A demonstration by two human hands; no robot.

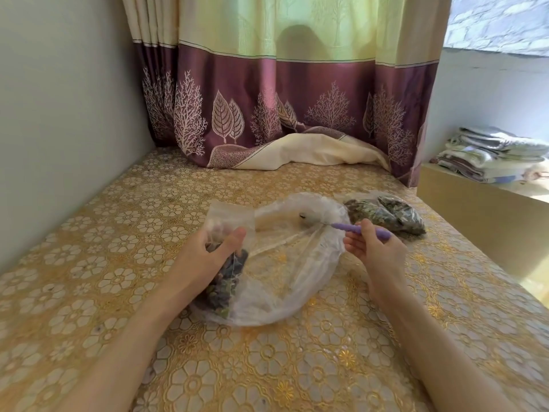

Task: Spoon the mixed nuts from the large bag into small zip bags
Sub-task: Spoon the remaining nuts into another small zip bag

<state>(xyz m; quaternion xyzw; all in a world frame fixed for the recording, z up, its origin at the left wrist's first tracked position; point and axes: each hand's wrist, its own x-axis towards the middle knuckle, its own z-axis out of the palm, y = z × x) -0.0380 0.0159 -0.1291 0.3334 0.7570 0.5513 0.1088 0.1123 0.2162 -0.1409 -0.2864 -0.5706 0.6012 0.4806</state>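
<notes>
Zip bag (230,221): gripped upright by left hand (208,251), mouth best kept wide. Spoon (353,228): pinched by right hand (377,251), inside large bag (297,263); best lifted level.

- The table (89,263), under a gold floral-patterned cover, carries everything.
- The large clear bag (294,272) lies at its centre.
- Filled small bags (389,214) lie at two o'clock.
- The curtain hem (300,150) rests at twelve o'clock.
</notes>
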